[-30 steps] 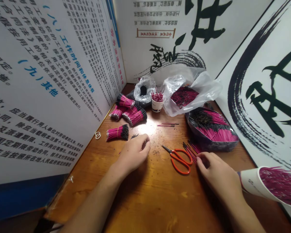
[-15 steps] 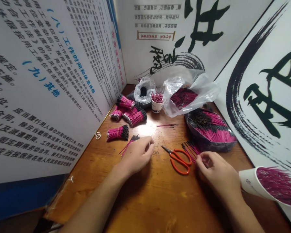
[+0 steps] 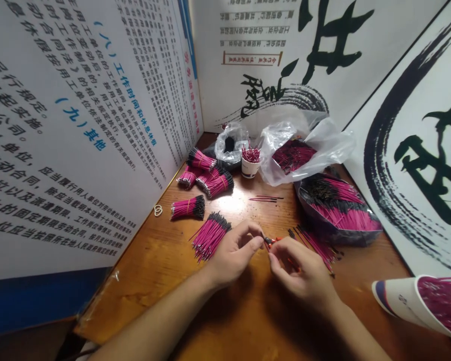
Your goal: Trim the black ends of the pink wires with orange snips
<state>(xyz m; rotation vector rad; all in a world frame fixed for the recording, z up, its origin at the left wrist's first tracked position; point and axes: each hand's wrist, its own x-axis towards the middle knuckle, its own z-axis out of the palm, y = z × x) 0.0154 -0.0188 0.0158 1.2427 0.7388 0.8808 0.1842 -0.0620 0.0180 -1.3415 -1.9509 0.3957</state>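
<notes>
My left hand [image 3: 238,253] and my right hand [image 3: 304,268] are close together over the table, fingertips nearly meeting. Both are closed in a pinch, and a thin pink wire with a dark end seems to run between them; it is small and partly hidden. Orange-handled scissors [image 3: 272,240] show just behind the fingertips, mostly covered by my right hand. Left of my left hand lies a loose pile of pink wires [image 3: 210,238] with black ends. Beyond my right hand, more loose pink wires [image 3: 317,245] are spread on the wood.
Banded wire bundles [image 3: 188,207] lie at the left, near white rings [image 3: 158,210]. At the back stand a paper cup [image 3: 250,168] of wires and a clear plastic bag [image 3: 274,170]. A dark bag [image 3: 361,233] and a large cup [image 3: 396,301] flank the right. Printed panels enclose the table.
My hands have come together from apart, the right one moving left over the scissors. The wire pile on the left is now uncovered. The view has shifted slightly.
</notes>
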